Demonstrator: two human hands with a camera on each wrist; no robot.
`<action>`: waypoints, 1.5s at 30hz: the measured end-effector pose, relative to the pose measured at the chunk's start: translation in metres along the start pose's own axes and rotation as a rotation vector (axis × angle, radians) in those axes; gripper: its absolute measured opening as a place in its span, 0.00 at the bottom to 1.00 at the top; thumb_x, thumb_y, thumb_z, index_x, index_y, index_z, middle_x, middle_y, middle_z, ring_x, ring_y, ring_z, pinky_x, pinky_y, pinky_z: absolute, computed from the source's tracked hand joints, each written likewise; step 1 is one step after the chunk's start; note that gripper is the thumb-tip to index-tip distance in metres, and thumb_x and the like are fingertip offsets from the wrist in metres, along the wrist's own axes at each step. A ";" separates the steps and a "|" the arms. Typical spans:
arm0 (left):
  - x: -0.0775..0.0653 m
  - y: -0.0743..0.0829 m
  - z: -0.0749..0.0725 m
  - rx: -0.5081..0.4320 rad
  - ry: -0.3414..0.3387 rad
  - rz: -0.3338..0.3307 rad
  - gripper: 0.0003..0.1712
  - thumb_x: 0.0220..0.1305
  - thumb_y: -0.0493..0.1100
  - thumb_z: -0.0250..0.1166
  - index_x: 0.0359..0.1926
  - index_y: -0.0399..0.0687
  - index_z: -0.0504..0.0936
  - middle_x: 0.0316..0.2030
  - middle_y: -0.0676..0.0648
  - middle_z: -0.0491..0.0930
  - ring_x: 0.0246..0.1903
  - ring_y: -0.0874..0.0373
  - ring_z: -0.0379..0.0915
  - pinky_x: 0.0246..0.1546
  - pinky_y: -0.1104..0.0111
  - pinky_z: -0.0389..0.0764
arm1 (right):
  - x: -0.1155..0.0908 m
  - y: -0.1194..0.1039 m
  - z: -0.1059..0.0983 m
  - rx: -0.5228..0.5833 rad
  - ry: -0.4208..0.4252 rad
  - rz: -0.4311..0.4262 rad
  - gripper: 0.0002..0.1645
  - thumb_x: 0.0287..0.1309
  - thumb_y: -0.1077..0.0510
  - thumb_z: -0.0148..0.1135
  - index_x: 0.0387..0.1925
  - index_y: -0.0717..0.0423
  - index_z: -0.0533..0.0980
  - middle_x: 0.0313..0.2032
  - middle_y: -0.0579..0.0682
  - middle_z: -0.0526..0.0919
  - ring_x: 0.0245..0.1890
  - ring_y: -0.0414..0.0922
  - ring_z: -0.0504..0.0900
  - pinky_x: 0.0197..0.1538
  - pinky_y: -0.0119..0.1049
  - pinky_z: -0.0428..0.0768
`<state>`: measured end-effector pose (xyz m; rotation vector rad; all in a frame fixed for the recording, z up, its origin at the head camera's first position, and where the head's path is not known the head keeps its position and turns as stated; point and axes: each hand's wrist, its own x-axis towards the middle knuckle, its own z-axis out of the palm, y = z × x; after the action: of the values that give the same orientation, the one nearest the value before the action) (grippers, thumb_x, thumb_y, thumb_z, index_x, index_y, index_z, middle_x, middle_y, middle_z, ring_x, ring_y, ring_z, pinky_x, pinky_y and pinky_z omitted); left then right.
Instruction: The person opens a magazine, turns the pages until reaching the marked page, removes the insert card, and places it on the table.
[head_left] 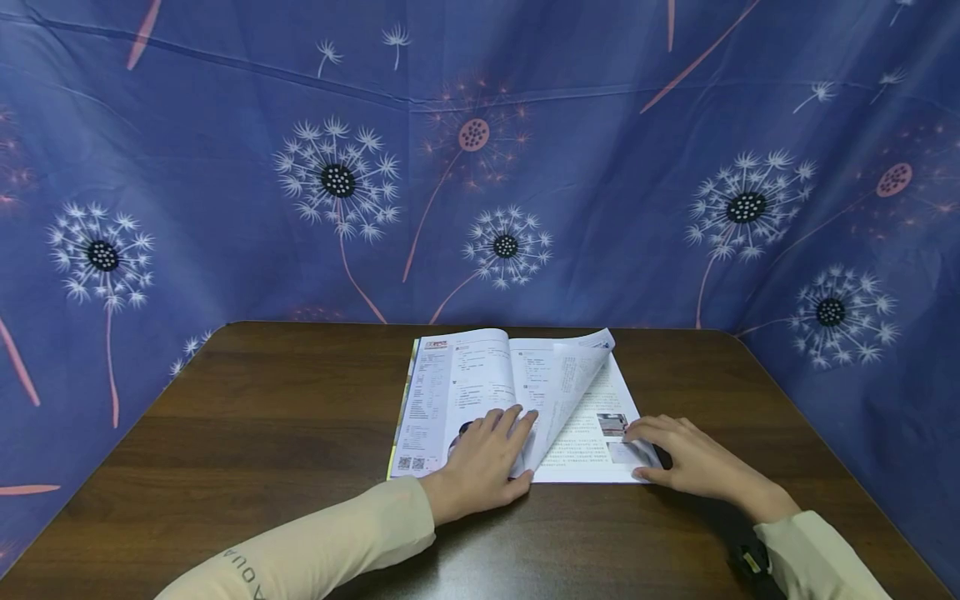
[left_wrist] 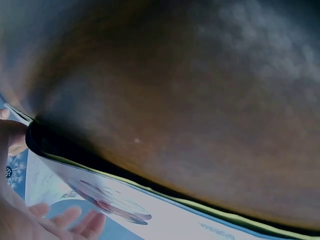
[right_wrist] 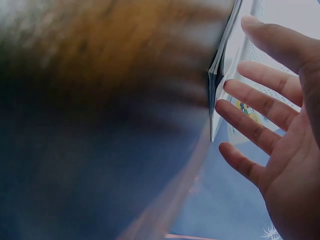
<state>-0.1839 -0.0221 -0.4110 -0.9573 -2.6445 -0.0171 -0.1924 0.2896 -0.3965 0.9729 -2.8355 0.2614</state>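
A magazine [head_left: 480,375] lies spread on the table in the head view, printed with text and small pictures. One of its pages [head_left: 573,385] stands half turned, its top right corner curling up and its lower part folded back toward the spine. My left hand [head_left: 483,458] rests on the lower middle of the magazine, fingers extended by the fold of that page. At the lower right corner is my right hand [head_left: 686,458], fingertips over the right-hand page and thumb by the bottom edge. Its fingers [right_wrist: 257,100] look spread and loosely bent in the right wrist view, pinching nothing.
The brown wooden table [head_left: 277,417] extends around the magazine on all sides. Behind its far edge hangs a blue cloth [head_left: 600,167] with a dandelion pattern. A small dark object [head_left: 750,560] sits at the right sleeve.
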 end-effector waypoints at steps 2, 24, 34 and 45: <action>0.000 0.000 0.001 -0.002 0.010 -0.001 0.45 0.55 0.63 0.55 0.67 0.47 0.52 0.61 0.41 0.64 0.55 0.48 0.66 0.49 0.59 0.74 | 0.000 0.000 0.000 -0.006 -0.007 0.006 0.22 0.42 0.48 0.70 0.42 0.46 0.77 0.45 0.43 0.79 0.46 0.46 0.76 0.44 0.48 0.72; 0.001 0.000 0.004 0.020 0.111 0.047 0.48 0.51 0.61 0.60 0.70 0.61 0.49 0.72 0.43 0.31 0.69 0.42 0.36 0.62 0.51 0.58 | 0.002 0.001 0.000 -0.015 -0.014 -0.034 0.25 0.35 0.44 0.73 0.39 0.47 0.78 0.45 0.45 0.78 0.45 0.46 0.76 0.41 0.45 0.71; 0.001 -0.001 0.006 0.062 0.088 0.078 0.39 0.54 0.61 0.56 0.67 0.59 0.59 0.71 0.41 0.36 0.69 0.41 0.37 0.62 0.47 0.55 | 0.002 0.001 -0.003 0.006 -0.046 -0.015 0.23 0.38 0.45 0.72 0.38 0.47 0.78 0.46 0.47 0.78 0.47 0.49 0.76 0.43 0.50 0.72; 0.002 -0.005 0.005 -0.045 -0.005 0.069 0.34 0.58 0.57 0.53 0.66 0.67 0.58 0.70 0.41 0.43 0.69 0.41 0.41 0.61 0.44 0.55 | 0.001 0.001 -0.004 0.023 -0.058 -0.009 0.19 0.41 0.47 0.70 0.38 0.45 0.78 0.46 0.46 0.78 0.47 0.49 0.76 0.44 0.51 0.72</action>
<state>-0.1896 -0.0241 -0.4152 -1.0639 -2.6242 -0.0592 -0.1937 0.2901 -0.3922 1.0137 -2.8854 0.2694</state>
